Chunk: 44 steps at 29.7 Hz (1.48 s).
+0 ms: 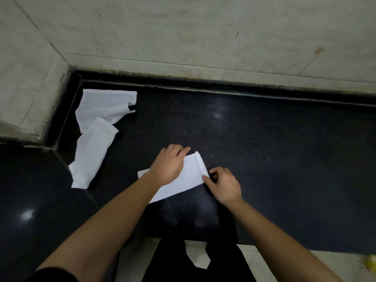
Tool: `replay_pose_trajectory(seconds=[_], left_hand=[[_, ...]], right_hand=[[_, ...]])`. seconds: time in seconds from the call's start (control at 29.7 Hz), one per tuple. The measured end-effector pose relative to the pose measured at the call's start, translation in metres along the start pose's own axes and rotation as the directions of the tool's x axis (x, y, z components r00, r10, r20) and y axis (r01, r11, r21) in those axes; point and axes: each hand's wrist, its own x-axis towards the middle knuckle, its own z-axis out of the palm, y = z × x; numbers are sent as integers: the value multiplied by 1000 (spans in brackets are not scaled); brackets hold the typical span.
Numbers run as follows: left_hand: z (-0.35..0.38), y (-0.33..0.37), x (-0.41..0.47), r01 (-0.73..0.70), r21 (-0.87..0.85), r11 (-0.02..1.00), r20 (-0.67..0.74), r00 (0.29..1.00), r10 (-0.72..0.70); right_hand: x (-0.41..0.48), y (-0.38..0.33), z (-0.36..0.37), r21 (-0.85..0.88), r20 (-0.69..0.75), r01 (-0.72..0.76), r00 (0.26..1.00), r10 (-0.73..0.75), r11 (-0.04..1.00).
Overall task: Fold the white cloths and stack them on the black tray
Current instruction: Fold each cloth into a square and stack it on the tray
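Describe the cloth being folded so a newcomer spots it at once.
On the black counter below the wall, look near the front edge. The white cloth there lies under the left hand, the right hand touching its corner; the crumpled cloth and the long cloth lie untouched far left.

Home kitchen, black granite counter (264, 139), tiled wall (203, 33)
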Motion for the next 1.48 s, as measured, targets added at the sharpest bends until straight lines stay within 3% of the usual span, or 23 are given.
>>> replay_pose_trajectory(seconds=[0.13,0.24,0.34,0.47,0.54,0.64,0.74,0.81,0.91,1.04,1.21,1.35,1.48], left_hand=[[-5,15,45,-206,180,962,199,965,169],[-7,22,60,-346,337,876,315,918,242],[-11,27,67,-384,386,839,340,905,257],[-12,38,66,-362,350,864,342,908,242],[-17,42,65,-241,272,932,355,925,136],[-26,36,60,118,-30,993,329,939,-102],[-40,20,53,372,-353,858,342,905,-252],[-55,11,50,460,-463,758,368,878,-308],[-81,-2,47,480,-582,656,387,873,-295],[-115,-9,41,451,-754,478,355,891,-282],[-162,2,43,242,-915,324,131,935,-329],[-167,12,37,89,-901,425,-60,944,-326],[-116,18,5,87,-833,546,-98,949,-301]], right_hand=[[-5,1,3,24,-2,-80,997,80,996],[-5,-2,3,29,-4,-107,994,107,994],[-2,-3,2,39,11,-130,991,130,991],[0,1,1,61,57,-151,987,147,987],[1,3,-4,152,81,-158,986,147,976],[10,3,-11,425,118,-173,984,135,889],[22,-3,-27,610,197,-202,975,100,766],[29,-12,-44,635,283,-221,958,43,740],[37,-31,-75,616,312,-169,949,-42,770],[42,-61,-115,656,238,-100,968,-80,748],[41,-96,-163,609,-57,197,977,-205,769],[34,-97,-175,560,-165,333,942,-292,758],[21,-66,-140,471,-103,319,946,-308,822]])
